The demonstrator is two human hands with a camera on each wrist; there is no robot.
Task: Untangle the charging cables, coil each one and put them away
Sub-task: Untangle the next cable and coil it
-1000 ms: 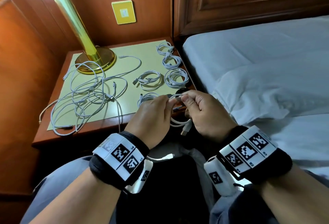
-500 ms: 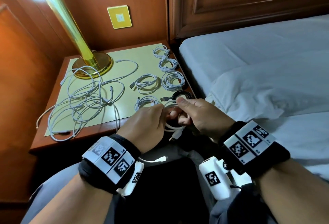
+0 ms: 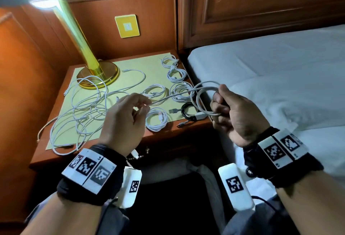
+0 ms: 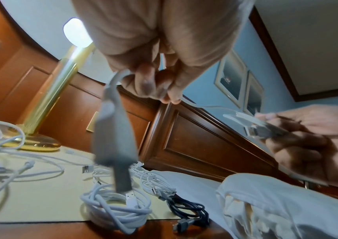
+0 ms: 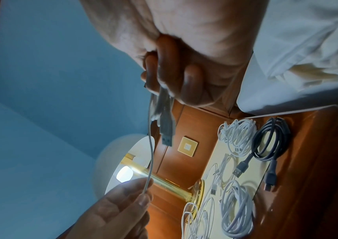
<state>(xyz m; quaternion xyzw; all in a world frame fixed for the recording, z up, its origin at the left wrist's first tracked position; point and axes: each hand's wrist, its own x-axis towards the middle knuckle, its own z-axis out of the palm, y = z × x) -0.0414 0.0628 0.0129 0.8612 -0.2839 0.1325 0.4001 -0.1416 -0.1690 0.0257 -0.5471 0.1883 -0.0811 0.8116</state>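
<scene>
A white charging cable [image 3: 202, 92] stretches in the air between my two hands above the nightstand's front edge. My right hand [image 3: 226, 107] grips its loops, and its USB plug [image 5: 166, 129] sticks out below the fingers. My left hand [image 3: 136, 107] pinches the free strand; that cable's other plug [image 4: 119, 145] dangles from it. On the yellow mat [image 3: 128, 77] lie several white coiled cables [image 3: 182, 91], one black coiled cable [image 3: 188, 111] and a loose white tangle [image 3: 80, 109] at the left.
A brass lamp [image 3: 97, 74] stands at the nightstand's back left. The bed with white sheets [image 3: 280, 77] lies to the right, a wooden headboard [image 3: 261, 6] behind it. A yellow wall switch [image 3: 127, 26] sits above the nightstand [image 3: 168, 137].
My hands have risen and drawn apart. The left hand has pulled a strand out leftward, so the cable now spans between them instead of being bunched together.
</scene>
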